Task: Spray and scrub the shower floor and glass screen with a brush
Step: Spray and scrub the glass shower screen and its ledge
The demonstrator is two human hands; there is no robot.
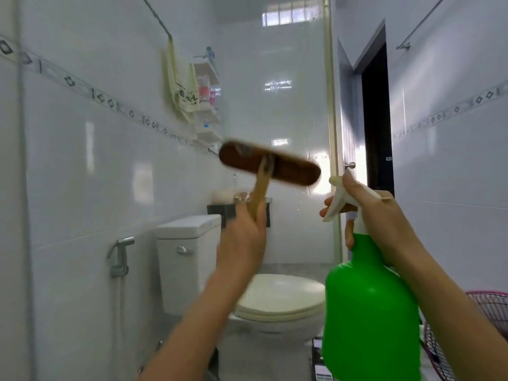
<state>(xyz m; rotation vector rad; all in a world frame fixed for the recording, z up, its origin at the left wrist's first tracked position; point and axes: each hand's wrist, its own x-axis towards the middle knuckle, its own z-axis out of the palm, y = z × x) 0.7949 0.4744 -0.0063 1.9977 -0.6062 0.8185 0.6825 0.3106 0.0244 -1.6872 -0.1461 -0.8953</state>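
Observation:
My left hand [242,237] grips the pale handle of a scrubbing brush [269,167], whose long brown head is raised at chest height and blurred by motion against the glass screen [275,105]. My right hand [379,213] holds a green spray bottle [368,312] by its neck, with fingers curled over the white trigger head, whose nozzle points left toward the glass. The screen's pale frame [332,133] runs vertically just right of the brush. The shower floor is hidden.
A white toilet [275,298] with a closed lid stands behind the glass, a bidet sprayer [119,257] to its left. Towels [181,86] and a corner shelf [206,78] hang on the left wall. A pink fan [472,334] sits at lower right beside an open dark doorway [376,119].

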